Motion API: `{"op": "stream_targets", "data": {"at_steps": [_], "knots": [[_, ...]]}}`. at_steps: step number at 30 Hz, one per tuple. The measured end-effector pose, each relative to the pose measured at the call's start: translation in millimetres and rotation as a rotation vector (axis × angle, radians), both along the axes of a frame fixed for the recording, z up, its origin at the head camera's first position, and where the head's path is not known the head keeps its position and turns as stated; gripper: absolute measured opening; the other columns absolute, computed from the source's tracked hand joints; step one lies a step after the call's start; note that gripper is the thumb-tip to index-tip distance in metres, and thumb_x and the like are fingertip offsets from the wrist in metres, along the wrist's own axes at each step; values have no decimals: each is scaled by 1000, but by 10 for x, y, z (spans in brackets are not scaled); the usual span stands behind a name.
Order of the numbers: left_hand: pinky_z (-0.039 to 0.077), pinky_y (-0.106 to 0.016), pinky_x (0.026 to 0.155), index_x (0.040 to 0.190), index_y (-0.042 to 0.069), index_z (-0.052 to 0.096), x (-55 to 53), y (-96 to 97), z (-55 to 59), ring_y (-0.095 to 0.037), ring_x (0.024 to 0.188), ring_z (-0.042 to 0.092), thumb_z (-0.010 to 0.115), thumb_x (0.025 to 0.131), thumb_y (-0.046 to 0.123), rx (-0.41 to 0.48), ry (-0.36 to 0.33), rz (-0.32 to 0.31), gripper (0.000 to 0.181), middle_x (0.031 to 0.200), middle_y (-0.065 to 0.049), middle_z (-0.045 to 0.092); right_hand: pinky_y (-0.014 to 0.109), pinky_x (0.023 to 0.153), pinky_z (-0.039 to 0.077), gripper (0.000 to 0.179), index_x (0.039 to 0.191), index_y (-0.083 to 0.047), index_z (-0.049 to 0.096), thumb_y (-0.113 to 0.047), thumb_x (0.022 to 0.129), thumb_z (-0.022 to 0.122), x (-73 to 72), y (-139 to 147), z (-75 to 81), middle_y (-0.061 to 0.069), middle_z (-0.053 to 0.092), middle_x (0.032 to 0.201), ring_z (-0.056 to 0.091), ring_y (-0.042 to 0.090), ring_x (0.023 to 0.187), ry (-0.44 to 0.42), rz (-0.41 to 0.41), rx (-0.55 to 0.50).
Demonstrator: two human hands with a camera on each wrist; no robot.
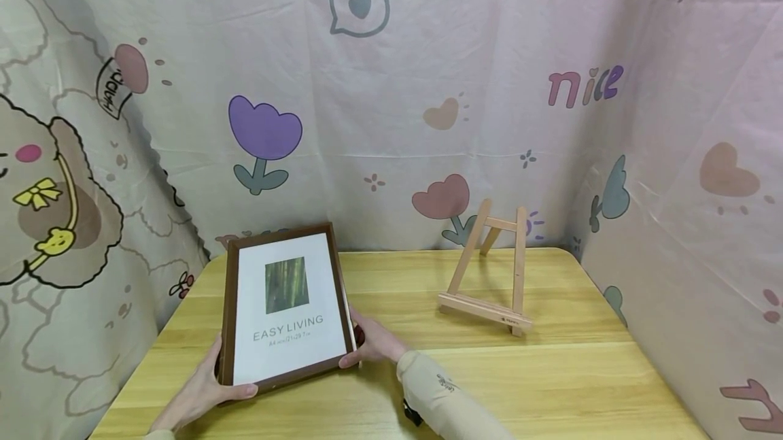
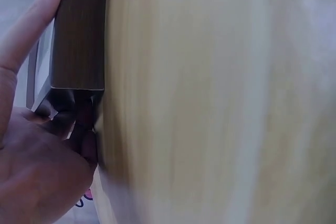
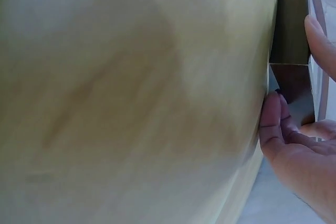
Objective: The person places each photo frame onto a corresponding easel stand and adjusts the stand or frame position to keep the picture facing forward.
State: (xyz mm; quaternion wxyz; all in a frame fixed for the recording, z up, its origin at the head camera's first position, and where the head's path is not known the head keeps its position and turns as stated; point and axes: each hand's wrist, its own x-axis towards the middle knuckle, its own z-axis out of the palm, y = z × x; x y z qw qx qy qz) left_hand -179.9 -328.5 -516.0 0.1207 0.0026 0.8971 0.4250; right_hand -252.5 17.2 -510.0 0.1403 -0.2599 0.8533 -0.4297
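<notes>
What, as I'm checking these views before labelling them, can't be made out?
Back of the picture frame, head view: hidden by its own front.
Left hand and right hand, head view: each partly hidden by the picture frame.
Left sleeve, head view: mostly cut off by the bottom edge.
Small mark on the easel, head view: too small to read.
Grain of the tabletop, both wrist views: blurred.

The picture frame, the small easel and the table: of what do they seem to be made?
Picture frame: probably wood or wood-look composite, smooth and dark brown, with crisp edges.
Small easel: apparently wood, pale, seemingly matte, judging by its plain tan bars.
Table: wood or printed laminate, yellowish with streaky grain.
</notes>
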Motion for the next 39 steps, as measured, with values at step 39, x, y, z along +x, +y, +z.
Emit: {"op": "stream_targets", "data": {"at_steps": [39], "knots": [[20, -82, 106, 157, 22, -27, 55, 185, 65, -65, 143, 15, 92, 70, 26, -1, 248, 83, 148, 163, -38, 3, 33, 90, 58, 117, 162, -12, 17, -14, 71, 91, 30, 26, 69, 22, 54, 142, 67, 29, 101, 75, -118, 5]]}}
